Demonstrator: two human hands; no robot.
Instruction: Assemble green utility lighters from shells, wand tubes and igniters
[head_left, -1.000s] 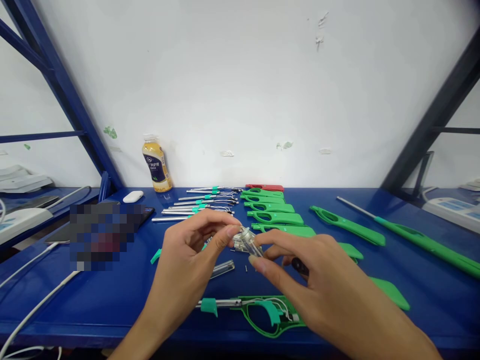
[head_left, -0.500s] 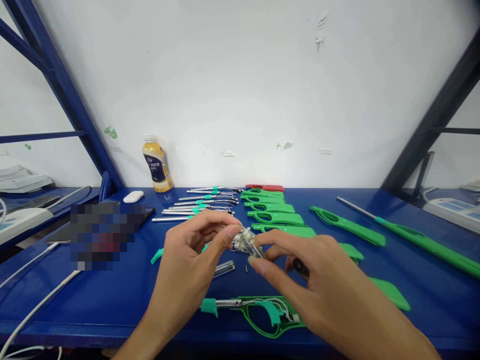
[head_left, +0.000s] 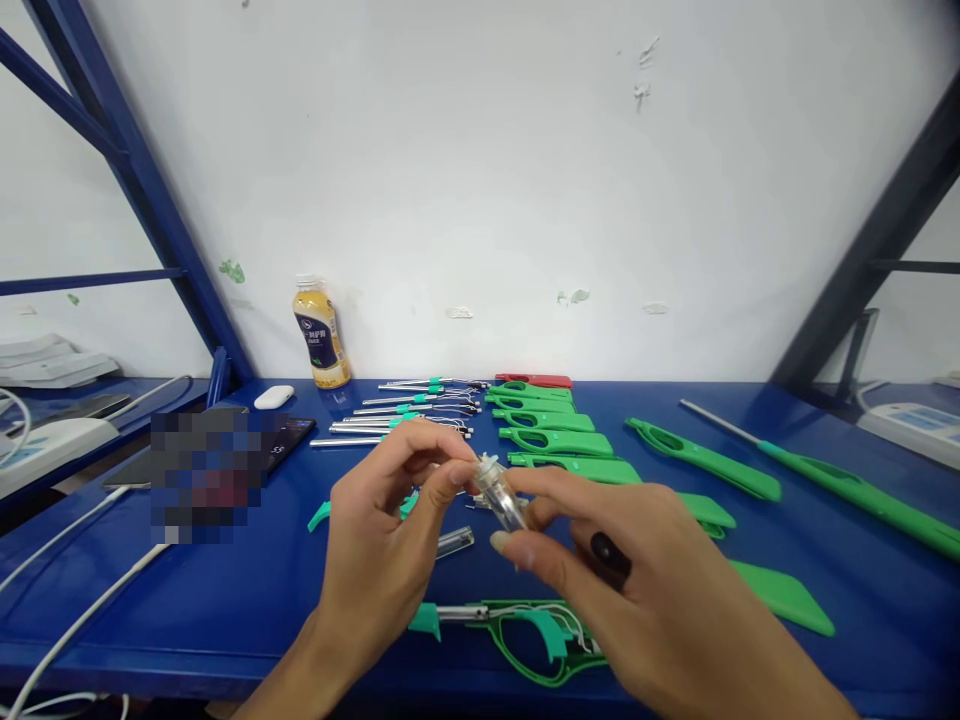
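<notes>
Here, the right hand [head_left: 654, 550] pinches a smooth, transparent cylinder [head_left: 502, 503].

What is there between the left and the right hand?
In the head view, a small clear cylinder lies there, gripped by the right hand, its top at the left hand.

Right hand [head_left: 637, 570] grips a transparent lighter tank [head_left: 504, 503], tilted, between thumb and fingers; a dark handle [head_left: 611, 553] is tucked in the same palm. Left hand [head_left: 397, 520] has thumb and forefinger pinched at the tank's capped end. A second clear tube [head_left: 455, 542] lies on the blue workbench [head_left: 247, 610] beyond the left wrist. Nearest the bench's front edge: an opened green lighter shell [head_left: 517, 665] with teal trigger [head_left: 553, 635] and white wires, partly covered by the right hand. Behind: metal lighter rods [head_left: 352, 442] at left, green lighter shells [head_left: 555, 441] alongside, one red shell [head_left: 536, 380] rearmost. A yellow-and-blue bottle [head_left: 322, 340] stands near the wall.
</notes>
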